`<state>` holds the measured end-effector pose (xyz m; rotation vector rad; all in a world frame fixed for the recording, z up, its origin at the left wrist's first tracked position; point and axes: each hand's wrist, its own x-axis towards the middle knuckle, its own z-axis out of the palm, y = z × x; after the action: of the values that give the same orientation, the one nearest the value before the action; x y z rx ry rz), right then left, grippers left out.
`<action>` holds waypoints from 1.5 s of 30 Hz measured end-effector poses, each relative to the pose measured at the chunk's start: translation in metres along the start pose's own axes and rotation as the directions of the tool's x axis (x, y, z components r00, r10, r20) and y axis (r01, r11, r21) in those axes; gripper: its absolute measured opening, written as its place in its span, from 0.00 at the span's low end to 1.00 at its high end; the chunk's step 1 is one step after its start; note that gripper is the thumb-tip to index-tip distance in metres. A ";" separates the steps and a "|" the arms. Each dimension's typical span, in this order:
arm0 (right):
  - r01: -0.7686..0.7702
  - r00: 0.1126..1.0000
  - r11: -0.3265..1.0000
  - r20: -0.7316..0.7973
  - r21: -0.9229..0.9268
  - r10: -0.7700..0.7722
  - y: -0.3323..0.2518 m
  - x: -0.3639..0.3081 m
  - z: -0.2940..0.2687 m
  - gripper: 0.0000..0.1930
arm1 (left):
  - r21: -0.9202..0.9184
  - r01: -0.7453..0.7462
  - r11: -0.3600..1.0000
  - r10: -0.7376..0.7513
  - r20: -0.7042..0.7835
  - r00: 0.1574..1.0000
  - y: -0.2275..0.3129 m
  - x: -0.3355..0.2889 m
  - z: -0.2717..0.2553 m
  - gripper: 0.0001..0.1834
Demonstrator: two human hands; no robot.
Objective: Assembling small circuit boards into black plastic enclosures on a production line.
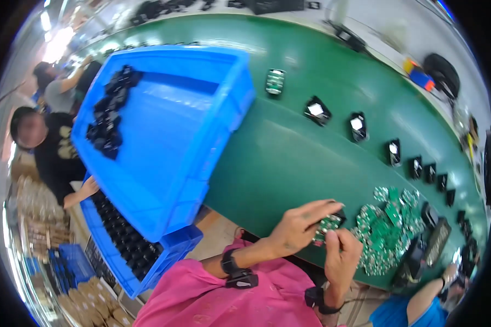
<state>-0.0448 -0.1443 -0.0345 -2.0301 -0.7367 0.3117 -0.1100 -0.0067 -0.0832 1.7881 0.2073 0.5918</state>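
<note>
My left hand (292,231) is closed around a small black plastic case (341,214) near the front edge of the green bench. A green circuit board (325,224) lies at the case's opening; whether it is fully seated I cannot tell. Pinched against the board's lower edge are the thumb and fingers of my right hand (342,256). Just right of both hands spreads a heap of loose green circuit boards (386,231).
A large blue bin (169,117) with several black parts sits at left, above another blue bin (174,248) of black cases. Several black cases (358,126) line the green bench (273,158). One co-worker (57,147) stands left; another's arm (425,300) reaches in at lower right.
</note>
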 end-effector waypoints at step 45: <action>0.073 0.996 0.922 0.020 0.380 -0.088 0.025 0.012 0.019 0.46 | -0.687 0.658 0.308 -0.657 0.346 0.669 0.000 0.028 -0.028 0.09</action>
<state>-0.0350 -0.1338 -0.0643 -1.6272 -0.7187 0.4114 -0.0996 0.0295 -0.0693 0.6940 0.5698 0.0110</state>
